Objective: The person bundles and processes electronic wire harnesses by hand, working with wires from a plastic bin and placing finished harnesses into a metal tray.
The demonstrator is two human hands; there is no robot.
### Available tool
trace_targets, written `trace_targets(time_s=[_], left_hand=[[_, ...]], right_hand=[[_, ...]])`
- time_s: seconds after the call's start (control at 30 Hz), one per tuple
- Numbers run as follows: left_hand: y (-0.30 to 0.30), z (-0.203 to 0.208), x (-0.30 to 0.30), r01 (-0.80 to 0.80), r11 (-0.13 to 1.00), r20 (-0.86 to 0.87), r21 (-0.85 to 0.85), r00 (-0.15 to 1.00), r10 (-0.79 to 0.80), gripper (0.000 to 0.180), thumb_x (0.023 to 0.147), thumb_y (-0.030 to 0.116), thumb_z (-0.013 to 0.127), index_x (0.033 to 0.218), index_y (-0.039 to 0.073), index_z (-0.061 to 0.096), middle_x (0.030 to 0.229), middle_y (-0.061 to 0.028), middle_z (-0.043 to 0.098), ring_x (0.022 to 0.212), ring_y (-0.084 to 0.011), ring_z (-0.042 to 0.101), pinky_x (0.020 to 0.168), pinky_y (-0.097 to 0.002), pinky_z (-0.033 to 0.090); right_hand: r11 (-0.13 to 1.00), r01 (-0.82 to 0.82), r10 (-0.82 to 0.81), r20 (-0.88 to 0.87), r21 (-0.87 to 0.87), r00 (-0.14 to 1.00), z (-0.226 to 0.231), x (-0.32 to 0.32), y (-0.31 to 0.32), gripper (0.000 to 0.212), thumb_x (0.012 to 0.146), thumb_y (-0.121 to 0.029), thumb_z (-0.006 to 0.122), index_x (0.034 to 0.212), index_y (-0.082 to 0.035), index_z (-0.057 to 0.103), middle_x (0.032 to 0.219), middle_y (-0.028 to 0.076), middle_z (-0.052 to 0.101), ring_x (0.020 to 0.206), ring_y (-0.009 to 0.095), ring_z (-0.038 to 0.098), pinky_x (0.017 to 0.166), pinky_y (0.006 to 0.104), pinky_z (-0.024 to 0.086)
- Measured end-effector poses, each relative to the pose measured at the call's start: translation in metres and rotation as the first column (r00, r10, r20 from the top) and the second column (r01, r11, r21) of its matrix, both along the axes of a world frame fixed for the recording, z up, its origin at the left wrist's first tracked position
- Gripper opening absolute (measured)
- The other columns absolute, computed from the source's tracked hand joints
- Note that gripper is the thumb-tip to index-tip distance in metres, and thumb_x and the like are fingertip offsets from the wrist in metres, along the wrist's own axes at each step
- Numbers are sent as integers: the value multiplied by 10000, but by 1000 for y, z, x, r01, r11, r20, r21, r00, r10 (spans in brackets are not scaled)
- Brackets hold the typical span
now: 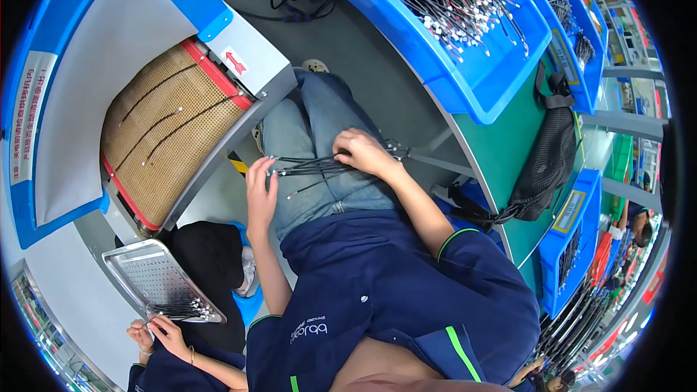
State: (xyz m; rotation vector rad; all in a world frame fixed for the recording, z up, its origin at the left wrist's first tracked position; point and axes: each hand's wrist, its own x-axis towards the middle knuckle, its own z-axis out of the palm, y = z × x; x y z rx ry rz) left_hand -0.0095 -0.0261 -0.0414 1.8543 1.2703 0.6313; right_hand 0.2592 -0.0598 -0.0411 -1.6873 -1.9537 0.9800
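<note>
A bundle of thin black cables (314, 168) with small white connector ends lies stretched between my two hands, above my lap. The fingers of my right hand (363, 154) are curled round the cables near their right ends. At the left ends my left hand (261, 192) pinches the cables between thumb and fingertips. One cable end hangs apart below the bundle. To the left, a brown mesh conveyor belt (156, 112) with red edges carries several black cables (161, 123), spaced apart, running into a machine hood.
A blue bin (465, 94) heaped with black cables stands at upper right on a green-topped table (494, 147), beside a black mesh bag (544, 174). More blue bins (570, 243) stand further right. At lower left, a co-worker's hands (163, 334) are at a perforated metal tray (149, 276) holding cables.
</note>
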Motion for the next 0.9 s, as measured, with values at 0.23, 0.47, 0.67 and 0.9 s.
trace_targets(time_s=[0.23, 0.47, 0.67, 0.9], left_hand=[[-12, -15, 9, 46, 997, -88, 55, 995, -41, 234, 901, 99, 544, 1125, 44, 583, 1126, -142, 549, 1085, -308, 516, 934, -376, 404], [-17, 0, 9, 99, 991, -22, -89, 995, -101, 108, 872, 84, 607, 925, 1, 651, 853, -107, 629, 754, -222, 605, 675, -309, 467], [-29, 20, 46, 104, 987, 117, -123, 989, -90, 117, 832, 82, 649, 922, 8, 659, 835, -108, 636, 724, -229, 625, 647, -307, 480], [-22, 41, 50, 96, 995, 86, -42, 992, -92, 157, 813, 102, 677, 949, 24, 670, 827, -111, 644, 678, -247, 611, 627, -317, 482]], right_hand=[[999, 21, -30, -199, -48, 980, 6, 12, -7, 139, 813, -138, 638, 864, -51, 543, 800, 100, 581, 764, 294, 593, 657, 394, 454], [999, 39, -44, -211, -26, 976, 16, 16, -9, 127, 810, -156, 647, 912, -80, 644, 852, 85, 620, 777, 280, 619, 679, 380, 483], [965, -143, 186, -191, 221, 964, 32, -21, -10, 142, 778, -132, 670, 903, -66, 688, 871, 46, 646, 807, 233, 636, 712, 330, 518], [939, -95, 158, -168, 331, 973, 35, -18, -7, 145, 759, -137, 679, 878, -57, 695, 875, 23, 654, 811, 189, 630, 720, 313, 526]])
